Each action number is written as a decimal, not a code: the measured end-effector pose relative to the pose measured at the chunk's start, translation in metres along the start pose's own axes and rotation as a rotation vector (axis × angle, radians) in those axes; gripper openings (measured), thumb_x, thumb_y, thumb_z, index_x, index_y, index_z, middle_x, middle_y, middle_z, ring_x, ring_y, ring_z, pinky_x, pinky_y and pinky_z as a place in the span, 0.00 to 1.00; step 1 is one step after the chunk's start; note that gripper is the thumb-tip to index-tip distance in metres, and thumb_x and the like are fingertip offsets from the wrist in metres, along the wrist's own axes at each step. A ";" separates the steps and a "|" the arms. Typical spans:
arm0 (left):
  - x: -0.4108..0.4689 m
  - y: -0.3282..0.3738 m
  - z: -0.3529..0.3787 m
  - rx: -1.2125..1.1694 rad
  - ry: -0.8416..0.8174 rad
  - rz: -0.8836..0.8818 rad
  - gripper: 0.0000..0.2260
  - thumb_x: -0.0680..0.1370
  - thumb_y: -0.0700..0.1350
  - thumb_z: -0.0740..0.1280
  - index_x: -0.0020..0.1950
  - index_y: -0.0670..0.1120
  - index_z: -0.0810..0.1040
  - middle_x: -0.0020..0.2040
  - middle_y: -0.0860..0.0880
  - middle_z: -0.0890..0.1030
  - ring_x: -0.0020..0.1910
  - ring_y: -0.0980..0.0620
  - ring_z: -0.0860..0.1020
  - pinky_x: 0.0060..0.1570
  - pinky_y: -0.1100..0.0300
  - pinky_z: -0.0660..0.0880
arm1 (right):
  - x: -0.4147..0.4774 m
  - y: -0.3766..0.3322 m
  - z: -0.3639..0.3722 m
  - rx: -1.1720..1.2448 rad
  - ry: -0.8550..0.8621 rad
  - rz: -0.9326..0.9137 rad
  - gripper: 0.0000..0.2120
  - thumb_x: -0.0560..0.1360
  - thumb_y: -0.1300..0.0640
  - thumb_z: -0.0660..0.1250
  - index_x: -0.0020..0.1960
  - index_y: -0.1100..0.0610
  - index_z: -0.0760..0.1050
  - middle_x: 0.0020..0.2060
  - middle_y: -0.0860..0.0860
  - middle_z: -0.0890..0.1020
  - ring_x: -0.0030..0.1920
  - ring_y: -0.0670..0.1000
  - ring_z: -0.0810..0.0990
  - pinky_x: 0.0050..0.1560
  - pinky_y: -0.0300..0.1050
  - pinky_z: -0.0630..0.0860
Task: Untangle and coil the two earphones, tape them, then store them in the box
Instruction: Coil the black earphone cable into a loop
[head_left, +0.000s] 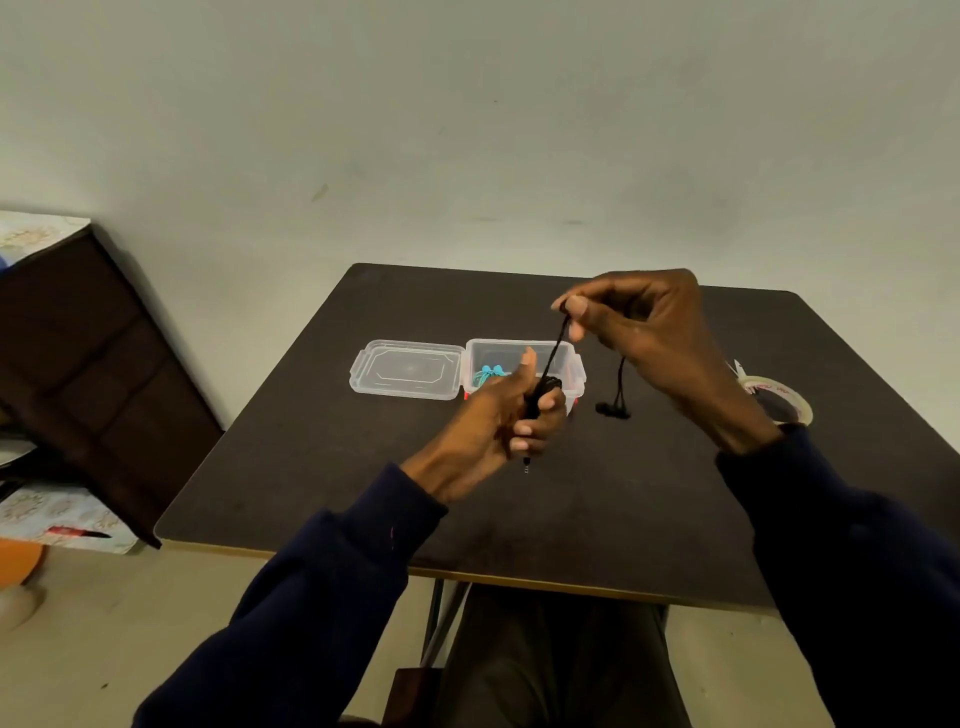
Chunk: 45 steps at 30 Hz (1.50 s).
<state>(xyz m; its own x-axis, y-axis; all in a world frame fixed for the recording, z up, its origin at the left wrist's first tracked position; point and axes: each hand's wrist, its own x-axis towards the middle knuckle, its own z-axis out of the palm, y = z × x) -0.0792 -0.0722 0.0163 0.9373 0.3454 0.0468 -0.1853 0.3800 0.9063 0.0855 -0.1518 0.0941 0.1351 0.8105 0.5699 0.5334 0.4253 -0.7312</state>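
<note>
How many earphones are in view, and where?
2. The black earphone is coiled in the left hand, its cord pinched by the right hand; the teal earphone lies in the open box. None seems hidden.

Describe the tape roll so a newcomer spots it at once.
On the dark table, go to the right side, past the person's right hand. The tape roll lies flat there, partly hidden by the wrist. It is the only ring: pale and translucent, unlike the rectangular clear box at mid-table.
</note>
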 end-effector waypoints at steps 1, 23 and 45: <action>-0.003 0.003 0.001 -0.077 -0.069 -0.012 0.21 0.87 0.55 0.48 0.42 0.45 0.69 0.31 0.52 0.63 0.28 0.58 0.58 0.28 0.64 0.56 | 0.003 0.008 0.000 0.018 0.022 0.025 0.06 0.79 0.63 0.70 0.52 0.66 0.84 0.36 0.57 0.84 0.34 0.42 0.81 0.39 0.30 0.74; 0.010 0.028 -0.023 0.167 0.281 0.365 0.09 0.87 0.39 0.53 0.52 0.43 0.72 0.42 0.46 0.80 0.41 0.49 0.79 0.48 0.58 0.77 | -0.076 0.025 0.057 -0.358 -0.289 -0.081 0.11 0.84 0.55 0.63 0.50 0.57 0.83 0.36 0.45 0.81 0.36 0.43 0.80 0.40 0.40 0.77; 0.003 0.005 -0.006 -0.292 -0.151 -0.026 0.18 0.87 0.50 0.49 0.42 0.45 0.69 0.28 0.54 0.65 0.24 0.58 0.57 0.29 0.62 0.54 | -0.041 0.067 0.034 0.156 0.070 0.200 0.05 0.77 0.64 0.70 0.46 0.61 0.86 0.39 0.58 0.85 0.37 0.47 0.84 0.40 0.40 0.81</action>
<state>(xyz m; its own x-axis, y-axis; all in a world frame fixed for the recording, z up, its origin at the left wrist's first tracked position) -0.0793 -0.0642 0.0186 0.9719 0.2098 0.1071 -0.2174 0.6242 0.7504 0.0875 -0.1426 0.0088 0.2852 0.8573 0.4285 0.3558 0.3204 -0.8779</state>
